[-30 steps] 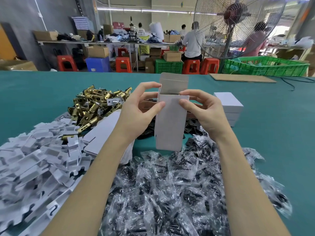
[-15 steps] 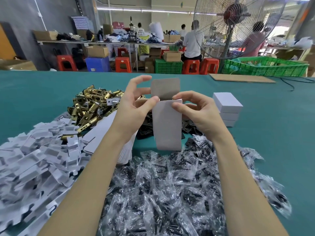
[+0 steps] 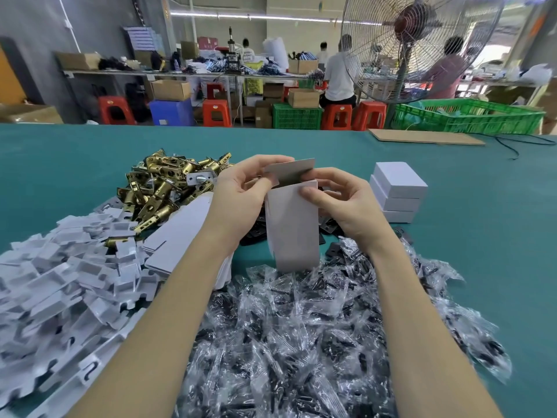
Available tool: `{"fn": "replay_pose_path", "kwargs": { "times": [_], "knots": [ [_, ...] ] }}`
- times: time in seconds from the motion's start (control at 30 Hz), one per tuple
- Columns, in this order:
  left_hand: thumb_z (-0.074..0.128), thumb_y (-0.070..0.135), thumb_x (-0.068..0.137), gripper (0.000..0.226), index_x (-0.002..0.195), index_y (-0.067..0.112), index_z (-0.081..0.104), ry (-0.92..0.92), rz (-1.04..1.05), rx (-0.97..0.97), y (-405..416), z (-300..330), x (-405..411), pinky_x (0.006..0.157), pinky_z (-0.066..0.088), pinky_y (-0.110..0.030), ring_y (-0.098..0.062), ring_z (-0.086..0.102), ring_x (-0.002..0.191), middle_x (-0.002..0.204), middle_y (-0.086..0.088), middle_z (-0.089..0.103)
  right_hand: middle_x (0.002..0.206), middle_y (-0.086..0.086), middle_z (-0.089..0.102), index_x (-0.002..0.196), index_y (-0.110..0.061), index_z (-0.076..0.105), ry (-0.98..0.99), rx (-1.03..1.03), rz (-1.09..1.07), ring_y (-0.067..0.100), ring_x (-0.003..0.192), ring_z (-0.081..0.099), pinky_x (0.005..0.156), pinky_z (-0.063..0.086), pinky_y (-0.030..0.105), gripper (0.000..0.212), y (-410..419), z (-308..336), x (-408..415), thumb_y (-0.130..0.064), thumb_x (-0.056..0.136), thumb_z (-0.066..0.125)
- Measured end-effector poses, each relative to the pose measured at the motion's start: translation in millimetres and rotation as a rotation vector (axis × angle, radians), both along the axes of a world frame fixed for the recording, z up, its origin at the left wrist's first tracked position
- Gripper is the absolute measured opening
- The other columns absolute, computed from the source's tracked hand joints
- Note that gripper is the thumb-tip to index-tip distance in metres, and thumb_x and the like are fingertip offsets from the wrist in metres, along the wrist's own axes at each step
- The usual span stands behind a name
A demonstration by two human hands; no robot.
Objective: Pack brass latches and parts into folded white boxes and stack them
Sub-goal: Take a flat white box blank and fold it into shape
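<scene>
Head view shows both hands, left hand (image 3: 241, 196) and right hand (image 3: 346, 203), with fingers pinching the upright white box (image 3: 294, 227) above the worktop (image 3: 482, 236); pressing its flap (image 3: 291, 173) unevenly could crease it.

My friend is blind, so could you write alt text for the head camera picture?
Two hands, left hand and right hand, hold an upright white box with its top flap open, above a green table with brass latches, bagged parts and stacked boxes.
</scene>
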State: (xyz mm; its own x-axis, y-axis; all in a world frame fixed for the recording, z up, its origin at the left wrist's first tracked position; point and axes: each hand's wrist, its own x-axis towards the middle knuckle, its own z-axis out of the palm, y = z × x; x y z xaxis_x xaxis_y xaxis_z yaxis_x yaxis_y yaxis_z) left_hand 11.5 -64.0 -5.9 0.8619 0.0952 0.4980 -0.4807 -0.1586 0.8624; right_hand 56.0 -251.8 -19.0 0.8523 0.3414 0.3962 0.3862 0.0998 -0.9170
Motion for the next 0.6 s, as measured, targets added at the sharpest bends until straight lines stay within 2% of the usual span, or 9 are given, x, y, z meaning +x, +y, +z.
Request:
{"fn": "replay_pose_path", "kwargs": {
  "times": [0.1, 0.17, 0.23, 0.4, 0.6],
  "knots": [
    [0.058, 0.024, 0.098, 0.019, 0.099, 0.025, 0.077, 0.052, -0.095, -0.001, 1.4, 1.2, -1.4, 0.084, 0.056, -0.033, -0.013, 0.069, 0.094, 0.102, 0.001, 0.077, 0.096, -0.006, 0.076, 0.106, -0.016, 0.074, -0.001, -0.002, -0.005, 0.004, 0.087, 0.072, 0.066, 0.055, 0.018, 0.016, -1.5, -0.5, 0.0, -0.013, 0.090, 0.076],
    [0.063, 0.033, 0.098, 0.017, 0.097, 0.024, 0.077, 0.072, -0.100, -0.010, 1.6, 2.0, -2.1, 0.076, 0.055, -0.025, -0.012, 0.070, 0.088, 0.096, 0.002, 0.077, 0.099, -0.002, 0.077, 0.110, -0.013, 0.074, 0.002, 0.001, -0.004, 0.005, 0.089, 0.072, 0.067, 0.056, 0.019, 0.019, -1.0, -0.6, -0.6, -0.014, 0.091, 0.076],
    [0.067, 0.031, 0.097, 0.013, 0.099, 0.022, 0.076, 0.067, -0.077, -0.016, 0.9, 1.4, -1.3, 0.075, 0.054, -0.023, -0.012, 0.070, 0.086, 0.094, -0.003, 0.078, 0.099, -0.002, 0.077, 0.111, -0.013, 0.074, 0.003, 0.012, 0.005, 0.004, 0.088, 0.072, 0.065, 0.055, 0.017, 0.020, -0.8, -0.9, -1.4, -0.013, 0.091, 0.076],
    [0.068, 0.018, 0.097, 0.012, 0.103, 0.026, 0.075, 0.047, -0.041, -0.015, 2.7, -1.5, 1.0, 0.082, 0.055, -0.038, -0.017, 0.066, 0.087, 0.096, -0.008, 0.076, 0.099, -0.005, 0.077, 0.110, -0.019, 0.074, 0.041, 0.073, 0.028, 0.006, 0.089, 0.072, 0.068, 0.055, 0.018, 0.022, 1.2, -2.6, -3.0, -0.011, 0.090, 0.075],
    [0.069, 0.010, 0.095, 0.019, 0.100, 0.025, 0.078, -0.008, 0.014, 0.031, 1.7, -3.6, 2.2, 0.081, 0.059, -0.025, -0.010, 0.071, 0.091, 0.096, 0.009, 0.077, 0.097, -0.004, 0.077, 0.109, -0.020, 0.073, 0.033, 0.101, 0.018, 0.005, 0.086, 0.072, 0.062, 0.054, 0.017, 0.022, 4.9, -2.1, -4.2, -0.015, 0.088, 0.078]
  ]
}}
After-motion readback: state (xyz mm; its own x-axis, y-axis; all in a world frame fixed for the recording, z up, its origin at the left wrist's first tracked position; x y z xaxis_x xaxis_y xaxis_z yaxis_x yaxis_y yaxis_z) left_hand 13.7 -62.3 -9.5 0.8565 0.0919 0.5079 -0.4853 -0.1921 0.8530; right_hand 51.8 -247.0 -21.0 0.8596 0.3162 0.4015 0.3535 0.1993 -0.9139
